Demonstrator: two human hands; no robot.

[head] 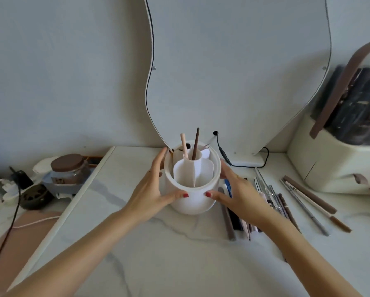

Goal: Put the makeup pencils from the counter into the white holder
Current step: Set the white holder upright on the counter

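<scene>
Both forearms reach forward, converging. The left hand point(149, 189) and right hand point(237, 191) face each other, palms inward. Their fingers are gently curved and their thumbs point toward one another.

Both forearms are bare, no sleeves showing anywhere. Nails on the left hand point(152, 189) and right hand point(235, 191) are painted red, and there's a thin gold ring at the base of a right-hand finger.

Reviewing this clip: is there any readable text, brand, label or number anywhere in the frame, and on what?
No text can be read.
Brown-lidded jar: its label shows marks, too blurred to read.
Makeup pencils on the counter: any print is too small to read.
White holder: plain, no text.
</scene>
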